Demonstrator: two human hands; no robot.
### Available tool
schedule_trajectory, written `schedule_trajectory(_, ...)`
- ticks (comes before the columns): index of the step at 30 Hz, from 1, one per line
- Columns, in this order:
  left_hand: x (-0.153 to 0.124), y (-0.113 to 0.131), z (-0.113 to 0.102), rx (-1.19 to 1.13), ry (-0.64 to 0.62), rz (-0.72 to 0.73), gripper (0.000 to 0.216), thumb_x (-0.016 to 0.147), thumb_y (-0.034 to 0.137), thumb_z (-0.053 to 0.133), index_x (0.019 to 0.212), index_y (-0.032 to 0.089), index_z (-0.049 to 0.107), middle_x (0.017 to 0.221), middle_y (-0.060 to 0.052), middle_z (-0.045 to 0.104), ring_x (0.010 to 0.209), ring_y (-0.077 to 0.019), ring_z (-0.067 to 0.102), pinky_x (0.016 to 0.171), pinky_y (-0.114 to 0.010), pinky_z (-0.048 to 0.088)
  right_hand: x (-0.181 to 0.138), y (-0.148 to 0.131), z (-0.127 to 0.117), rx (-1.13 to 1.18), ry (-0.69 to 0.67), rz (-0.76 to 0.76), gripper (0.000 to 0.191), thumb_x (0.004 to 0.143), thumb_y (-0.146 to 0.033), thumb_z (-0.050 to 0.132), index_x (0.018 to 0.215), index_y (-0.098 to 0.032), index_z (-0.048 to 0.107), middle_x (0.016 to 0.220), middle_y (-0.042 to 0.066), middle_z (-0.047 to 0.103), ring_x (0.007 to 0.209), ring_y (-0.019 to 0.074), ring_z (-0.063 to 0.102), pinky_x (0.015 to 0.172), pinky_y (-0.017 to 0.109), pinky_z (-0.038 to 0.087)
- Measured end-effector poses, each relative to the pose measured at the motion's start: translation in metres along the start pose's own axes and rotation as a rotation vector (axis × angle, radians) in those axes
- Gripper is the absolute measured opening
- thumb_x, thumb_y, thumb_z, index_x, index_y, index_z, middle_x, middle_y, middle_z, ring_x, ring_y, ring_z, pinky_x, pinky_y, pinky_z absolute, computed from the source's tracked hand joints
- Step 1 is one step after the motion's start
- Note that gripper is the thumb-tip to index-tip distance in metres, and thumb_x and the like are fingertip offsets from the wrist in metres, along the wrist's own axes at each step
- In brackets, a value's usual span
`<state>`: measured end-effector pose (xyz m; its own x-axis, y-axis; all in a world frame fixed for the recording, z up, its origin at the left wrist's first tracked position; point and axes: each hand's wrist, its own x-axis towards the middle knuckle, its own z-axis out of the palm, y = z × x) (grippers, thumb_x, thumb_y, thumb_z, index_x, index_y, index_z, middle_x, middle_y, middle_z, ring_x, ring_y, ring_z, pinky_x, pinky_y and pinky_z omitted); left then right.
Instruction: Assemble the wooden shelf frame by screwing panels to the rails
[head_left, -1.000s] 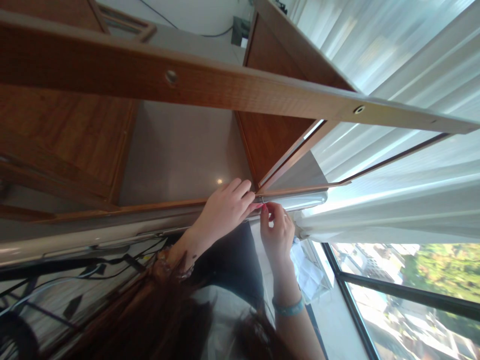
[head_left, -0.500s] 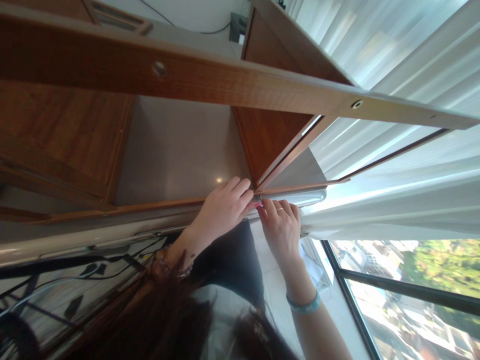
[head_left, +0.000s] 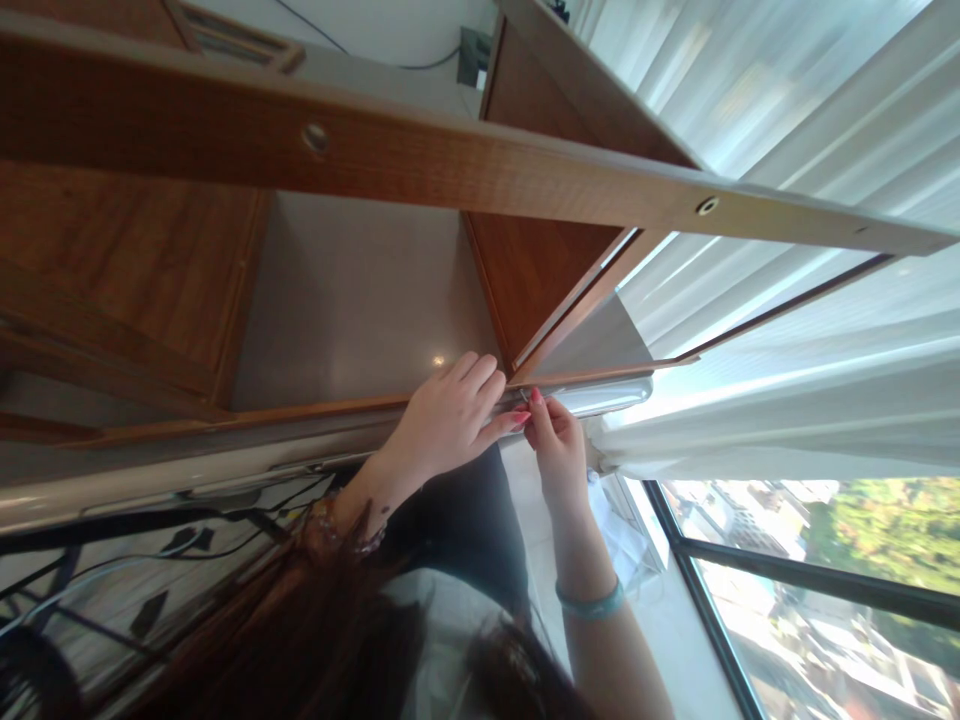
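A brown wooden frame (head_left: 450,165) spans the view. Its broad upper rail slants from the upper left to the right edge, with one plain hole and one metal-ringed hole. A narrower rail runs across mid-picture, meeting an upright panel right of centre. Just below that corner, a thin, greyish piece (head_left: 523,394) sits tilted, mostly hidden.

Left hand (head_left: 450,415): is resting over the lower wooden rail (head_left: 322,409)
Right hand (head_left: 556,440): is pinching a thin piece (head_left: 525,396), too small to identify, near the left thumb (head_left: 499,428)
Curtain (head_left: 757,400): is hanging beside the window (head_left: 810,577)
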<state>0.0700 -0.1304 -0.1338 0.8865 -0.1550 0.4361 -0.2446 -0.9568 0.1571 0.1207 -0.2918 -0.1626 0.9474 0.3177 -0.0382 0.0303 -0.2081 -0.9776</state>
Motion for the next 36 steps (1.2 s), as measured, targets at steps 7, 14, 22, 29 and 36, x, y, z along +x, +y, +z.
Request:
schedule_trajectory(7, 0.000, 0.000, 0.000, 0.021, -0.014, 0.002, 0.042, 0.099, 0.050, 0.033, 0.084, 0.016, 0.053, 0.087, -0.008, 0.055, 0.084, -0.0233, 0.050, 0.068, -0.034, 0.037, 0.003, 0.006, -0.004, 0.053, -0.062, 0.122, 0.052, 0.084, -0.066, 0.054, 0.068, -0.017, 0.057, 0.056, -0.002, 0.056, 0.042, 0.0068, 0.035, 0.045, 0.023, 0.026)
schedule_trajectory(14, 0.000, 0.000, -0.002, 0.019, -0.018, 0.000, 0.042, 0.098, 0.051, 0.034, 0.083, 0.017, 0.052, 0.088, -0.008, 0.056, 0.082, -0.0226, 0.050, 0.066, -0.034, 0.035, -0.001, 0.016, -0.008, -0.723, 0.383, -0.183, 0.047, 0.086, -0.066, 0.055, 0.095, -0.021, 0.056, 0.067, -0.001, 0.067, 0.060, 0.0172, 0.061, 0.057, 0.025, 0.029)
schedule_trajectory(22, -0.001, 0.000, 0.000, 0.011, -0.014, 0.001, 0.043, 0.098, 0.052, 0.035, 0.084, 0.016, 0.053, 0.090, -0.008, 0.057, 0.084, -0.0227, 0.051, 0.068, -0.035, 0.036, 0.005, 0.026, -0.012, -0.995, 0.442, -0.542, 0.041, 0.092, -0.058, 0.053, 0.099, -0.018, 0.059, 0.065, -0.002, 0.067, 0.061, 0.0171, 0.060, 0.064, 0.027, 0.033)
schedule_trajectory(29, 0.000, 0.001, -0.001, -0.008, 0.003, -0.017, 0.038, 0.099, 0.047, 0.037, 0.081, 0.017, 0.052, 0.086, -0.007, 0.056, 0.080, -0.0209, 0.050, 0.066, -0.034, 0.036, 0.006, 0.020, -0.016, -1.164, 0.353, -0.754, 0.030, 0.100, -0.038, 0.048, 0.081, -0.020, 0.061, 0.060, 0.000, 0.062, 0.061, 0.0166, 0.055, 0.064, 0.029, 0.031)
schedule_trajectory(36, 0.000, 0.004, -0.002, 0.025, -0.004, -0.012, 0.034, 0.099, 0.042, 0.040, 0.081, 0.017, 0.053, 0.086, -0.007, 0.056, 0.081, -0.0220, 0.051, 0.067, -0.034, 0.036, -0.003, 0.015, -0.008, -1.028, 0.272, -0.624, 0.033, 0.100, -0.033, 0.043, 0.072, -0.020, 0.057, 0.058, 0.000, 0.055, 0.059, 0.0153, 0.051, 0.061, 0.028, 0.030)
